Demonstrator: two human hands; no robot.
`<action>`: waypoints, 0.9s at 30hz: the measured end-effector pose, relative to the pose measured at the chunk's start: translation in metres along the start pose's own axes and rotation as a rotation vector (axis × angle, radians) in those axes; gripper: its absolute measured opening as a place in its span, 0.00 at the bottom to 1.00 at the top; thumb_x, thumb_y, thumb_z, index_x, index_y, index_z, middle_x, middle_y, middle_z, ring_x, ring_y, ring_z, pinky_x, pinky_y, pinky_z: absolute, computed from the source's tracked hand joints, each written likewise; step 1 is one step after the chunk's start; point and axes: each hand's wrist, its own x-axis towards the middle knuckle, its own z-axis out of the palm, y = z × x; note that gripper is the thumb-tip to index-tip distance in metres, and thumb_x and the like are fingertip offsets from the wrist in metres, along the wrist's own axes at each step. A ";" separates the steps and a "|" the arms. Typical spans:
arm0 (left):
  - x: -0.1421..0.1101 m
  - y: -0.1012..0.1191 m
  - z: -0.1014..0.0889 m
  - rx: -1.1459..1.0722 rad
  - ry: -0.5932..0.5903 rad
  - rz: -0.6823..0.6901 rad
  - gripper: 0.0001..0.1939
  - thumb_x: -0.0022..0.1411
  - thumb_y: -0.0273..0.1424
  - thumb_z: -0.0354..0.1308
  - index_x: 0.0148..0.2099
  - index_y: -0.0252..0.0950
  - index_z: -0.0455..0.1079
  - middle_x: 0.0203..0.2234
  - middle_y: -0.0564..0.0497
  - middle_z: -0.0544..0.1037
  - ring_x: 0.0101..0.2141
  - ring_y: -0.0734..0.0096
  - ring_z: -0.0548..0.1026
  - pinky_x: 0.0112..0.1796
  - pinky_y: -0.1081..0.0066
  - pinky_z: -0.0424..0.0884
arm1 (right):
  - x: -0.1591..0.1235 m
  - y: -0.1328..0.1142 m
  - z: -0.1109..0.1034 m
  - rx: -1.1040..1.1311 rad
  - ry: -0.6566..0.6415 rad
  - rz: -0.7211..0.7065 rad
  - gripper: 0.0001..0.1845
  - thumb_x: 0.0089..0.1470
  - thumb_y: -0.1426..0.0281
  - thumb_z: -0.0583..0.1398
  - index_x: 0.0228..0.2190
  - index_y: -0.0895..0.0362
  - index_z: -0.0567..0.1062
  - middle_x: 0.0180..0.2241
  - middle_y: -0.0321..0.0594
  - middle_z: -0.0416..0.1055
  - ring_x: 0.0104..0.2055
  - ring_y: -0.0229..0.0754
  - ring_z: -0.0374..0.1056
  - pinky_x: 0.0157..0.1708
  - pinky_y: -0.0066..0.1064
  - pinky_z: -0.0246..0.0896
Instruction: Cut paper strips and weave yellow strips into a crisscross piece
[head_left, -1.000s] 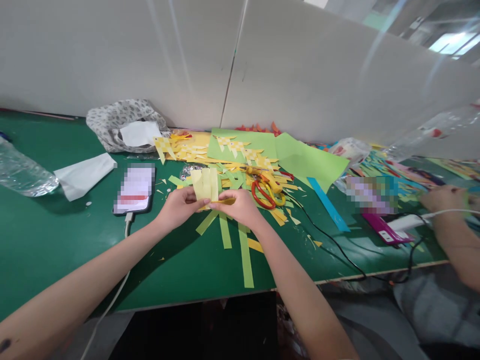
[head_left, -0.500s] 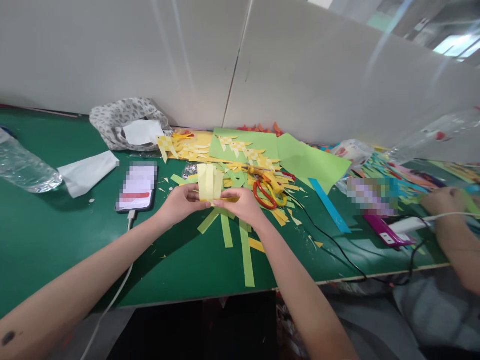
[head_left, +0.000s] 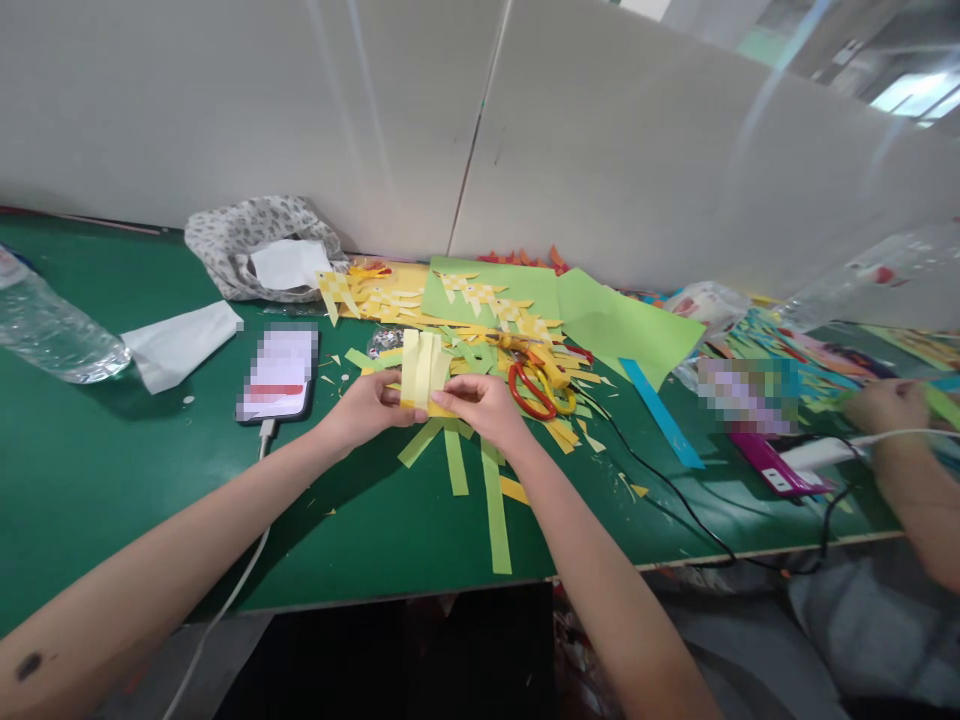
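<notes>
Several pale yellow paper strips (head_left: 422,370) stand upright side by side between my hands, with a darker yellow strip across their lower ends. My left hand (head_left: 370,408) is closed on the left edge of these strips. From the right, my right hand (head_left: 480,402) pinches their lower right part, thumb in front. Below the hands, light green paper strips (head_left: 495,515) lie fanned out on the green table (head_left: 360,530). Scissors with red and yellow handles (head_left: 534,390) rest just right of my right hand, among yellow paper scraps.
Woven yellow paper fish (head_left: 480,295) lie on green sheets at the back. A phone (head_left: 279,375) on a white cable and a water bottle (head_left: 56,320) are to the left. A blue strip (head_left: 660,412), a magenta power strip (head_left: 772,462) and another person's hand (head_left: 889,405) are to the right.
My right thumb has moved up slightly onto the front of the strips, and the strips' lower right end has shifted a little. Otherwise the hands stay nearly in place; the view has shifted slightly.
</notes>
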 end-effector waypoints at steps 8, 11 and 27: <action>0.001 0.001 -0.003 -0.031 0.025 -0.018 0.23 0.43 0.27 0.68 0.45 0.34 0.72 0.33 0.46 0.81 0.32 0.65 0.79 0.37 0.65 0.75 | 0.000 0.001 0.003 0.034 0.065 -0.060 0.14 0.42 0.58 0.66 0.26 0.56 0.76 0.30 0.40 0.77 0.33 0.42 0.73 0.36 0.35 0.69; 0.002 0.006 -0.009 -0.129 0.120 0.027 0.20 0.46 0.29 0.68 0.44 0.32 0.72 0.38 0.43 0.80 0.36 0.64 0.79 0.37 0.67 0.75 | -0.002 -0.003 0.001 0.035 0.161 -0.091 0.17 0.48 0.55 0.63 0.33 0.55 0.77 0.34 0.42 0.77 0.38 0.43 0.73 0.40 0.35 0.69; 0.004 0.015 -0.016 -0.399 0.149 0.145 0.12 0.48 0.27 0.67 0.38 0.36 0.75 0.34 0.51 0.80 0.34 0.73 0.78 0.32 0.79 0.75 | -0.001 0.010 0.023 -0.754 0.080 -0.363 0.05 0.54 0.68 0.61 0.28 0.55 0.75 0.31 0.41 0.73 0.40 0.47 0.66 0.38 0.39 0.62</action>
